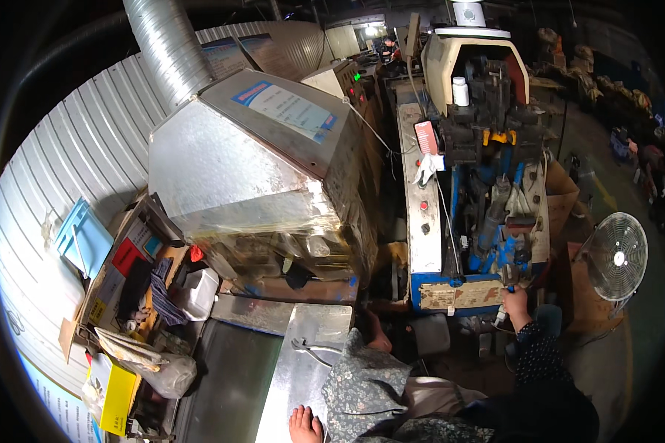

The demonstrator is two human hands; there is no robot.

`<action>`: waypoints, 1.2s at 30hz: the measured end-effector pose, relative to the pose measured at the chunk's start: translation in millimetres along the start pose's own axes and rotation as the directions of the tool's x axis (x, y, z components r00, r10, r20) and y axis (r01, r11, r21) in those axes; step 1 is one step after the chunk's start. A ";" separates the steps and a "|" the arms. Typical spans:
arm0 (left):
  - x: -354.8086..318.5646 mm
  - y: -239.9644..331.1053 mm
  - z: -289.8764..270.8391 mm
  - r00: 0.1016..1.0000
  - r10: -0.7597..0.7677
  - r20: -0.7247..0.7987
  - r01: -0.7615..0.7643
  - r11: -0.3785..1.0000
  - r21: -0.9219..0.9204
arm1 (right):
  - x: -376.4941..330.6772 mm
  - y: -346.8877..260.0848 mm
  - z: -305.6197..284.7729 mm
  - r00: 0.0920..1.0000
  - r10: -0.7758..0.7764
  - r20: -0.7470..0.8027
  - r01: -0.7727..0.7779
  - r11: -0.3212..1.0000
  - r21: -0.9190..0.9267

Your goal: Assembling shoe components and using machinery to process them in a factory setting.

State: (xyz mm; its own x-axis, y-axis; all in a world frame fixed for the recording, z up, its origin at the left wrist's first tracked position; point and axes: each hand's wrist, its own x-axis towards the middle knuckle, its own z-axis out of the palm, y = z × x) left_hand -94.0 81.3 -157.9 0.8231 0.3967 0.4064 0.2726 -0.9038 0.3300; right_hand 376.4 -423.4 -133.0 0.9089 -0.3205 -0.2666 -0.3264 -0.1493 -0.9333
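Observation:
My right hand (pixel 516 300), in a dark patterned sleeve, reaches forward to the lower front of a blue and black machine (pixel 488 221). It is closed around a small pale handle (pixel 502 317) there. My left hand (pixel 377 338) lies low beside the dark gap under the machine, half hidden behind my knee in grey floral cloth (pixel 362 384). Its fingers do not show. A bare foot (pixel 305 425) rests on a bare metal sheet (pixel 303 384) at the lower edge. Pliers (pixel 312 347) lie on that sheet, to the left of my left hand.
A large sheet-metal hood (pixel 251 162) with a ribbed duct (pixel 166 44) stands at the left. A cardboard box (pixel 118 273) of odds and ends, a white tub (pixel 199 292) and a plastic bag (pixel 155 365) crowd the left wall. A standing fan (pixel 617 255) is at the right.

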 end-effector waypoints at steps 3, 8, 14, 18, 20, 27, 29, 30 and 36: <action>0.8 0.9 -1.7 1.000 -0.006 0.017 0.006 1.000 0.015 | 3.2 4.5 -1.8 1.000 -0.012 0.021 0.012 1.000 -0.004; 2.8 0.0 -2.2 0.999 -0.007 0.039 0.006 1.000 0.026 | 8.6 11.3 -2.3 0.999 0.023 0.050 -0.025 0.999 0.042; 0.5 -3.6 1.0 0.999 -0.006 0.034 0.006 1.000 0.023 | 12.6 14.6 -3.3 0.998 0.023 0.053 -0.023 1.000 -0.012; -1.2 -5.6 3.1 1.000 0.002 0.012 -0.003 1.000 0.012 | 9.5 11.0 -5.7 0.994 0.014 0.112 -0.014 1.000 0.000; -1.4 -6.2 3.8 1.000 0.002 0.006 -0.002 1.000 0.006 | 6.1 6.7 -5.4 0.996 0.036 0.079 -0.037 0.999 0.006; 1.6 0.3 -2.6 0.999 -0.042 0.014 0.043 0.999 -0.018 | 9.3 1.1 -9.6 0.996 0.038 0.079 -0.034 0.998 -0.060; 6.9 4.4 -8.8 0.995 0.082 -0.054 -0.075 0.990 0.121 | 19.0 10.4 -15.8 0.972 0.125 0.201 -0.131 0.991 0.019; 9.0 5.7 -13.7 0.990 -0.135 0.051 0.134 0.991 0.026 | 26.4 16.4 -18.0 0.952 0.133 0.274 -0.145 0.989 0.025; 9.9 -28.1 -49.3 0.998 -0.054 -0.012 0.050 0.982 -0.181 | 75.2 52.0 -26.2 0.943 -0.214 0.255 0.288 0.908 -0.303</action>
State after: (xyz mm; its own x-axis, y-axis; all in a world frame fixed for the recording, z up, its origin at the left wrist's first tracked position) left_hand -118.1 118.5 -121.1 0.8010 0.4465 0.3987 0.2189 -0.8384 0.4992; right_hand 421.0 -479.7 -195.4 0.9931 -0.0315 -0.1128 -0.1130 -0.5111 -0.8520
